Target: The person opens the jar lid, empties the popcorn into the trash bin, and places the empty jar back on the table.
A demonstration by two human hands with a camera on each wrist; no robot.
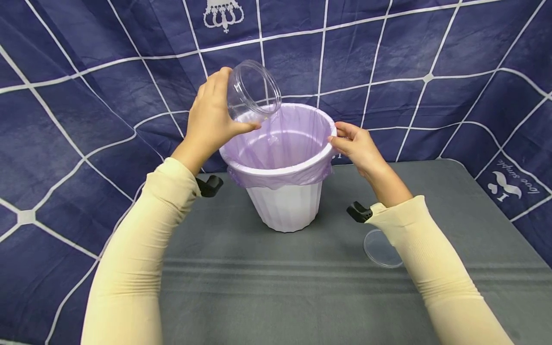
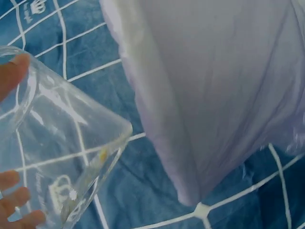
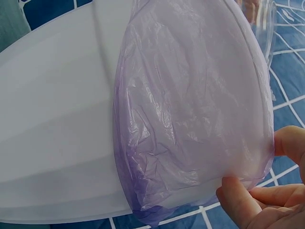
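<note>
My left hand [image 1: 211, 112] grips a clear plastic jar [image 1: 247, 91] by its side. The jar is tilted, its mouth facing right over the near-left part of the bin's opening. A small yellowish bit [image 2: 103, 155] clings inside the jar near its mouth. The white trash bin [image 1: 286, 208] stands upright, lined with a thin purple bag [image 1: 297, 175] folded down over the rim. With thumb and fingers, my right hand [image 1: 355, 146] pinches the bin's rim and the bag at the right side. In the right wrist view, those fingertips [image 3: 233, 191] press on the bag.
A clear round lid [image 1: 381, 249] lies on the grey tabletop [image 1: 267, 297], partly behind the right sleeve. Behind and beside the table hangs a blue cloth [image 1: 345, 52] with white grid lines. Each wrist carries a black camera mount [image 1: 359, 212].
</note>
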